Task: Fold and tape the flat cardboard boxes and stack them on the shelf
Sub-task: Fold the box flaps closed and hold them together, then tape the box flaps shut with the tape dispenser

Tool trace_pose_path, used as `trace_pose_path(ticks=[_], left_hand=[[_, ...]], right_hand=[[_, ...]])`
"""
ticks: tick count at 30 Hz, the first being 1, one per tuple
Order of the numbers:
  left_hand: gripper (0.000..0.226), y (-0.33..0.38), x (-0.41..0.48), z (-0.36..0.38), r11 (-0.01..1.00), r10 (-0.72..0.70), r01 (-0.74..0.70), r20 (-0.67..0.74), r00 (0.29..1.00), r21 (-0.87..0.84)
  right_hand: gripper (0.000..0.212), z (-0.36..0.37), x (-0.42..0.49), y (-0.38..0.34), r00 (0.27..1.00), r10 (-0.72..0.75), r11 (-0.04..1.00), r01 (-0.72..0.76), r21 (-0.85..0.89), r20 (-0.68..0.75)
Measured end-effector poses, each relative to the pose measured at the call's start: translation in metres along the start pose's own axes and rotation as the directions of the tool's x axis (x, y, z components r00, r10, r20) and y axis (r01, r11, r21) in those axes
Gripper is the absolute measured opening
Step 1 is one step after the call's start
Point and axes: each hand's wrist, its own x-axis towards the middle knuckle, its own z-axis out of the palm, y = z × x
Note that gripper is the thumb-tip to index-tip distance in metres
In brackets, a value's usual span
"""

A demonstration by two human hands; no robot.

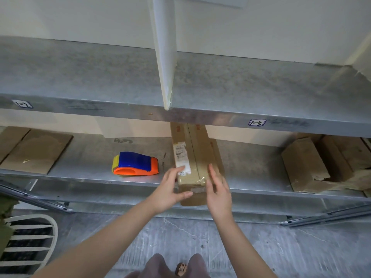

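Metal shelf (90, 153), frame centre: taped cardboard box (192, 157) between left hand (170, 189) and right hand (217, 191), straight fingers touching its sides; tape dispenser (134, 163) leftward.

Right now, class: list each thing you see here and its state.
Taped box: sealed, jutting over the shelf edge.
Tape dispenser: lying untouched.
Flat cardboard: unfolded.
Boxes at right: folded up, leaning.
Left hand: open, touching the taped box.
Right hand: open, blurred, at its side.

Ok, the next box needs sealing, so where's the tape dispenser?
In the head view the tape dispenser lies on the lower shelf, left of the folded box and right of the flat cardboard.
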Motion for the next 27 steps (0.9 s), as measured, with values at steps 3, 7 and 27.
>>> trace_pose_path(ticks=[3,7,27], left_hand=[[0.070,-0.002,-0.007,0.022,0.995,0.016,-0.011,0.052,0.999,-0.098],[0.044,0.002,-0.003,0.019,0.995,0.023,-0.015,0.079,0.997,-0.102],[0.093,0.005,0.112,-0.070,0.987,0.002,-0.006,0.021,1.000,0.163]], right_hand=[[0.038,-0.010,-0.006,0.009,0.998,0.045,0.995,-0.041,0.089,-0.048],[0.034,-0.026,-0.004,0.020,0.998,0.049,0.995,-0.045,0.093,-0.037],[0.075,-0.098,0.019,0.040,0.981,0.104,0.984,-0.126,0.129,0.162]])
